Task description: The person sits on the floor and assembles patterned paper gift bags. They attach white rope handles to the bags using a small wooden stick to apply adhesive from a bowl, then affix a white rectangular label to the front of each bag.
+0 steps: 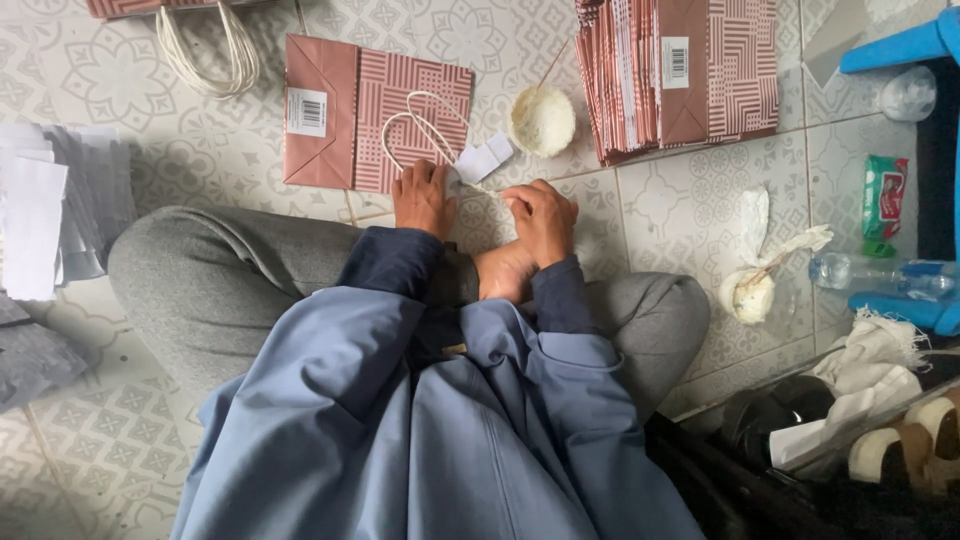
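Note:
A flat pink patterned paper bag (pixel 340 115) lies on the tiled floor in front of my crossed legs. A white cord handle (pixel 420 125) loops over it, ending in a small white paper tab (pixel 485 158). My left hand (pixel 422 198) presses down at the bag's lower edge, fingers on the cord end next to the tab. My right hand (pixel 543 215) rests curled on the floor just right of the tab, fingers closed; whether it pinches the cord is hidden. A small round bowl of white paste (pixel 542 121) with a thin stick sits beyond the tab.
A thick stack of matching pink bags (pixel 680 75) lies at the upper right. White paper strips (pixel 40 215) pile at the left. Loose cord handles (pixel 205 50) lie at the top left. A knotted plastic bag (pixel 750 290), water bottle (pixel 870 272) and shoes (pixel 880 430) are at the right.

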